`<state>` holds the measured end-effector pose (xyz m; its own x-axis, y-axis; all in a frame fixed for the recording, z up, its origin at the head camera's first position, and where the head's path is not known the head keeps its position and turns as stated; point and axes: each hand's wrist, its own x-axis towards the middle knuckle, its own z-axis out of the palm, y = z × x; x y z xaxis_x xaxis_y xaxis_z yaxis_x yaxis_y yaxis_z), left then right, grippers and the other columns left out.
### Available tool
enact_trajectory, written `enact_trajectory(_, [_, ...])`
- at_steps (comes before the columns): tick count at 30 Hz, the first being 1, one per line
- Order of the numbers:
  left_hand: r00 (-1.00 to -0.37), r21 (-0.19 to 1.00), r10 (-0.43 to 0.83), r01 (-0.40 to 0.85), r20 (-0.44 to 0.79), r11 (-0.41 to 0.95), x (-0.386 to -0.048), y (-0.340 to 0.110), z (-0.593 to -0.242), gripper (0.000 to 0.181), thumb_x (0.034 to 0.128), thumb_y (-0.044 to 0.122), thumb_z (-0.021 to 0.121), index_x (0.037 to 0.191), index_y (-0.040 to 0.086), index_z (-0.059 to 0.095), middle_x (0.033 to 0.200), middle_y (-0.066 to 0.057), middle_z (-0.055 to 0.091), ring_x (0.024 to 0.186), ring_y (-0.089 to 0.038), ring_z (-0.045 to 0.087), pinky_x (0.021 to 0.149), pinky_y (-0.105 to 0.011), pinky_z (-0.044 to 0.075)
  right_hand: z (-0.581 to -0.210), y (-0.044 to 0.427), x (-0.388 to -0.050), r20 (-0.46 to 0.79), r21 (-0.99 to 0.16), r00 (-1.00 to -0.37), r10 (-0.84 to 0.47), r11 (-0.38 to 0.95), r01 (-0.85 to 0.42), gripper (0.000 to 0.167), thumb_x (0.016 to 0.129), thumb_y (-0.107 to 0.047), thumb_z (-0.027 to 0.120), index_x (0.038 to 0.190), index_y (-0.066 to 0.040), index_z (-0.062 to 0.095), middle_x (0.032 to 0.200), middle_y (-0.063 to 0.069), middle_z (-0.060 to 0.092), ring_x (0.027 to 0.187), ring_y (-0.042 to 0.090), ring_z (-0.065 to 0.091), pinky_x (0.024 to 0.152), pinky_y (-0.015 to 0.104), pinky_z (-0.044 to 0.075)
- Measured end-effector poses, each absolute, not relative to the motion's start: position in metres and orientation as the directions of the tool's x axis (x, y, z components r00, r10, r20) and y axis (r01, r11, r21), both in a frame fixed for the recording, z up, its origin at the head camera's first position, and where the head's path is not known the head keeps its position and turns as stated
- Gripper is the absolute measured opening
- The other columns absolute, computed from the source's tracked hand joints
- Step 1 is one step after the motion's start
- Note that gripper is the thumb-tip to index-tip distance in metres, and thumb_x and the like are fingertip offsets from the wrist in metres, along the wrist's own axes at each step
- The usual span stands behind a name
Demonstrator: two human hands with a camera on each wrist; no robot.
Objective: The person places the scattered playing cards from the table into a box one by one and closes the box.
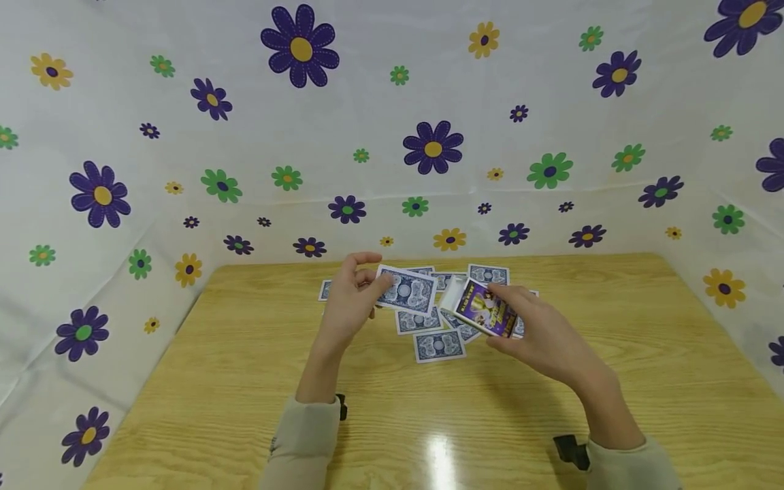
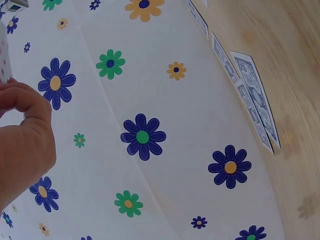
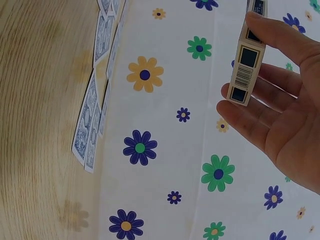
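Observation:
In the head view the left hand (image 1: 350, 303) pinches a blue-backed playing card (image 1: 406, 290) between thumb and fingers, above the table. To its right, the right hand (image 1: 545, 333) grips a purple card box (image 1: 486, 308), its white open end towards the held card. The right wrist view has the right hand (image 3: 285, 95) with thumb and fingers around the narrow barcode side of the box (image 3: 244, 75). At the left edge of the left wrist view are the curled fingers of the left hand (image 2: 25, 135) and part of a card (image 2: 4, 55).
Several blue-backed cards lie on the wooden table (image 1: 245, 381) beneath and beyond the hands, one of them (image 1: 439, 346) nearest the person. Some overlap, and the box and hands partly cover others. A white cloth (image 1: 367, 102) with flower print stands around the table's back and sides.

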<state>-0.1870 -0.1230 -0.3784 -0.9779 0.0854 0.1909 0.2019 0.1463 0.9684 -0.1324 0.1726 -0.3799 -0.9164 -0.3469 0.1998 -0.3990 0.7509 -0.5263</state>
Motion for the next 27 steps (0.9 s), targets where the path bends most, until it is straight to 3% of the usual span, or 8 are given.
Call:
enact_trajectory(9, [-0.961,0.945,0.072,0.276,0.267,0.173,-0.178,-0.118,-0.377,0.017,0.0955,0.006,0.063,0.111,0.000,0.058,0.077,-0.014,0.062,0.057,-0.015,0.050,0.048,-0.021,0.035,-0.383,0.168,-0.131,0.198,-0.515,-0.911,-0.362,0.752,-0.411,0.078,0.084,-0.020,0.081,0.150,-0.008,0.041,0.145,0.020,0.048,0.117,0.035,0.057,0.089,0.045,0.052])
enact_trajectory(16, [-0.950,0.929,0.100,0.311,0.296,0.199,-0.177,-0.118,-0.378,0.010,0.0973,0.010,0.062,0.099,0.000,0.063,0.075,-0.011,0.061,0.066,-0.020,0.059,0.057,-0.022,0.046,-0.383,0.164,-0.129,0.206,-0.515,-0.901,-0.383,0.740,-0.432,0.079,0.083,-0.018,0.081,0.151,-0.010,0.040,0.144,0.018,0.049,0.119,0.034,0.057,0.091,0.047,0.052])
enact_trajectory(20, [-0.950,0.931,0.113,0.308,0.290,0.194,-0.175,-0.118,-0.378,0.011,0.0971,0.011,0.063,0.097,0.000,0.066,0.080,-0.012,0.063,0.070,-0.021,0.059,0.060,-0.024,0.048,-0.383,0.162,-0.127,0.196,-0.505,-0.901,-0.387,0.748,-0.431,0.079,0.084,-0.020,0.081,0.151,-0.013,0.040,0.143,0.016,0.050,0.116,0.031,0.057,0.091,0.046,0.052])
enact_trajectory(27, [-0.960,0.948,0.131,0.266,0.246,0.176,-0.172,-0.120,-0.377,0.011,0.0972,0.010,0.062,0.101,0.001,0.068,0.087,-0.010,0.063,0.059,-0.014,0.051,0.050,-0.021,0.044,-0.383,0.158,-0.126,0.188,-0.499,-0.902,-0.389,0.753,-0.429,0.080,0.083,-0.022,0.081,0.151,-0.012,0.040,0.141,0.016,0.051,0.110,0.027,0.058,0.086,0.041,0.053])
